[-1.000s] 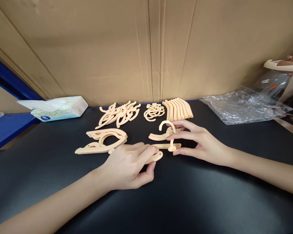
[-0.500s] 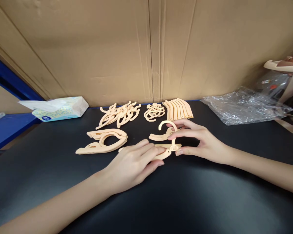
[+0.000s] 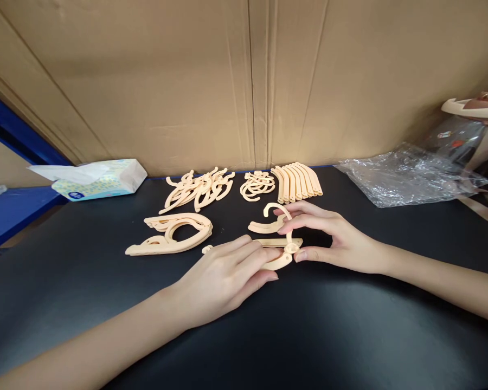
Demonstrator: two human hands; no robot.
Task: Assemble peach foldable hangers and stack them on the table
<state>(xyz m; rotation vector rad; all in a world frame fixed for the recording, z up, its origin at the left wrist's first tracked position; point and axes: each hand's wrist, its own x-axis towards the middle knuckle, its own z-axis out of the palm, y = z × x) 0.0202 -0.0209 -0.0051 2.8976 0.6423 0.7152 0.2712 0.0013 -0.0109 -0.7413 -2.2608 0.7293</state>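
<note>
My left hand (image 3: 223, 276) is closed over a cream plastic hanger arm (image 3: 277, 264), whose holed end sticks out past the fingertips. Between thumb and fingers, my right hand (image 3: 323, 234) pinches a cream hanger hook (image 3: 287, 216). The hook stands upright, its round base at the end of the hanger arm; whether the two are joined I cannot tell. Just behind lies a straight cream piece (image 3: 268, 243), partly covered by my left hand. A curved cream piece (image 3: 264, 226) lies beyond it, partly hidden by my right fingers.
Folded cream hangers (image 3: 174, 246) lie to the left on the black table (image 3: 309, 336). Along the back are a pile of curved arms (image 3: 211, 187), loose hooks (image 3: 258, 186) and a row of arms (image 3: 296, 181). A tissue pack (image 3: 101, 180) and clear plastic bag (image 3: 406, 176) flank them.
The hanger arm in my left hand has shifted slightly right and toward me, its end now under the hook's base. The hook has tilted a little; my right hand has barely moved.
</note>
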